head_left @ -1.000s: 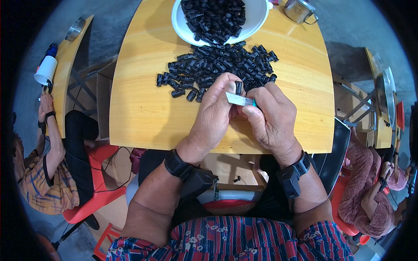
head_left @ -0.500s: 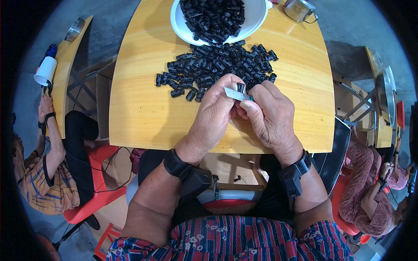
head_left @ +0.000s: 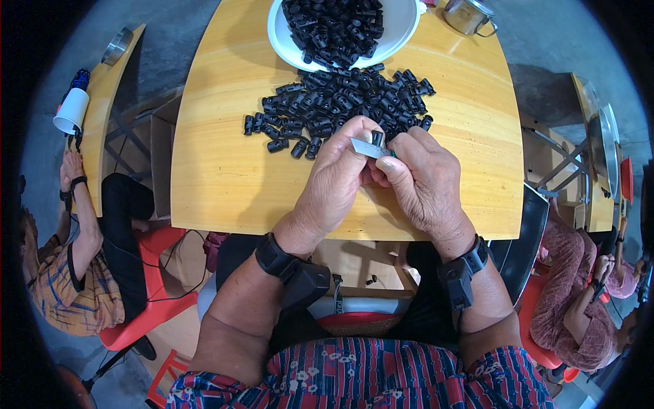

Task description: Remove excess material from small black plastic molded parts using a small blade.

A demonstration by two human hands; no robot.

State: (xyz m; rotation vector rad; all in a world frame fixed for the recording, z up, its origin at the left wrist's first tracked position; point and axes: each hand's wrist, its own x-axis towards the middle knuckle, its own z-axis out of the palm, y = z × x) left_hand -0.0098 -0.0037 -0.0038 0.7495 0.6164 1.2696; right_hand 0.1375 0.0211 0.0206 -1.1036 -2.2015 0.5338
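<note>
A small black plastic piece (head_left: 377, 138) stands roughly upright between the person's two hands, over the near half of the tabletop (head_left: 470, 129). The left hand (head_left: 332, 174) grips it, fingers drawn in closely around it, probably to stop so small a thing from turning; its lower part is hidden. The right hand (head_left: 428, 178) has its fingers curled tight on a knife (head_left: 368, 148), thumb near the base of the blade, a hold that seems meant for fine control. The blade lies across the near side of the piece, its tip toward the left thumb; whether edge and piece touch, I cannot tell. Just beyond the hands, a loose pile of black pieces (head_left: 334, 102) spreads over the tabletop, likely placed there for easy reach. It runs up to a white bowl (head_left: 411, 34) heaped with more of them. A metal mug (head_left: 466, 17) stands at the far right, apart from the pile.
</note>
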